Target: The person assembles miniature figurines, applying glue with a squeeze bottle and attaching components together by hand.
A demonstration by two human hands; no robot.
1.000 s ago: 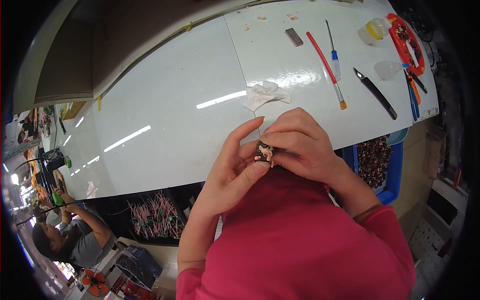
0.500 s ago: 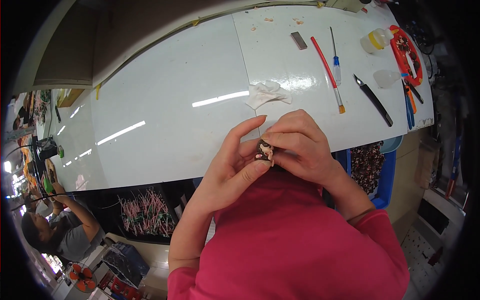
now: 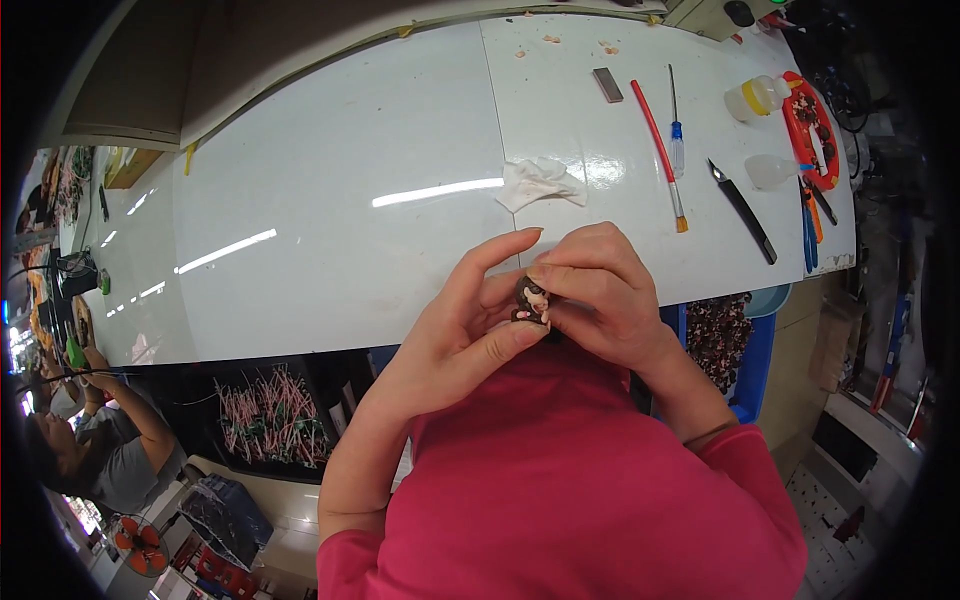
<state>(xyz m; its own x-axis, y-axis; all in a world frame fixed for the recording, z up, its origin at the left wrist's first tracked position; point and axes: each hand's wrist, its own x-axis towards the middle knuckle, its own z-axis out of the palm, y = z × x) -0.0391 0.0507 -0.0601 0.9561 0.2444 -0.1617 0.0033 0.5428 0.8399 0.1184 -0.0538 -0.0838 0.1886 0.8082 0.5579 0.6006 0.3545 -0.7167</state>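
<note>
A small dark-brown and cream figurine (image 3: 533, 301) with a pink spot is held in front of my chest, just off the table's near edge. My left hand (image 3: 462, 325) grips its lower end with the thumb, while the index finger is raised away from it. The thumb and fingers of my right hand (image 3: 606, 290) pinch its top from the other side. Fingers hide part of the figurine's back and right side. Beyond my hands, a crumpled white tissue (image 3: 543, 184) lies on the white table (image 3: 330, 240).
To the right lie a red-handled brush (image 3: 657, 140), a blue-handled screwdriver (image 3: 677, 140), a black craft knife (image 3: 742, 212), a grey block (image 3: 607, 85), squeeze bottles (image 3: 752, 99) and a red tray (image 3: 824, 170). A blue bin (image 3: 758, 370) holds many small pieces. Another person (image 3: 110, 440) works at far left.
The whole view has shifted slightly. Both hands keep their hold, and the figurine appears turned a little between the fingers.
</note>
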